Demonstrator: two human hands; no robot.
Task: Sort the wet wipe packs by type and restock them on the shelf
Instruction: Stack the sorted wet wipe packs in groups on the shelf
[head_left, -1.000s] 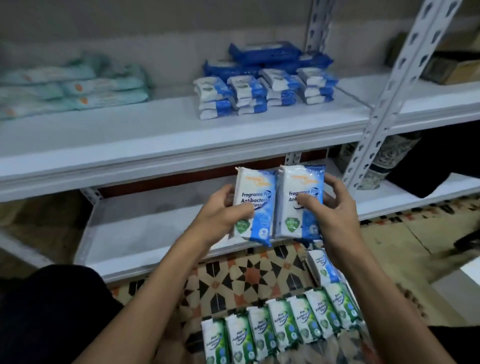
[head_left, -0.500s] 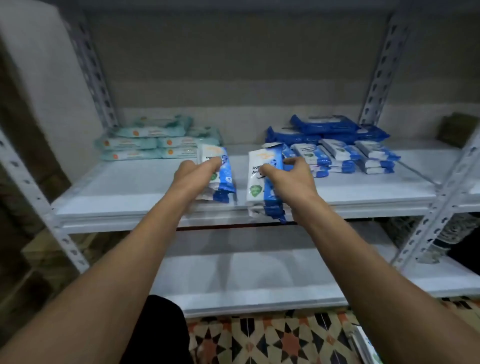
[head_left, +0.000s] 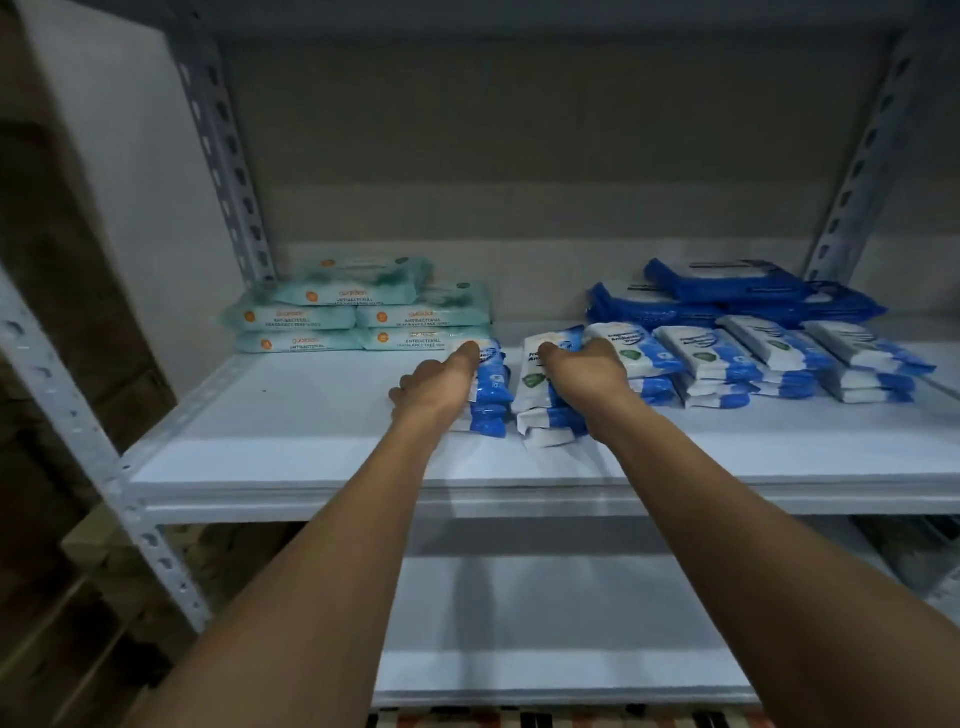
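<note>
- Left-hand stack of blue-and-white wipe packs (head_left: 488, 387): small packs piled on the upper shelf board (head_left: 291, 415), near its middle, just in front of the mint-green packs.
- Right-hand stack of blue-and-white wipe packs (head_left: 540, 400): a like pile just beside the first, a narrow gap between them; its top pack shows a green shield mark.
- Left hand (head_left: 436, 387): laid over the outer side of the left-hand stack, fingers curled round the top pack, fingertips on its upper face.
- Right hand (head_left: 587, 371): laid over the right-hand stack, thumb and fingers curled round it from above and the right.
- Shelved rows of blue-and-white packs (head_left: 769, 358): same type, piled in short stacks to the right of the held stacks; the nearest touches the right hand's side.
- Dark blue flat packs (head_left: 727, 296): larger, stacked behind those rows at the back right.
- Mint-green antibacterial wipe packs (head_left: 358, 317): stacked in layers at the back left of the same board.
- Perforated metal uprights (head_left: 223, 156): grey angle posts at the shelf's corners.
- Lower shelf board (head_left: 545, 623): white, beneath both forearms.
- Patterned floor tiles (head_left: 519, 719): a strip at the bottom edge.
</note>
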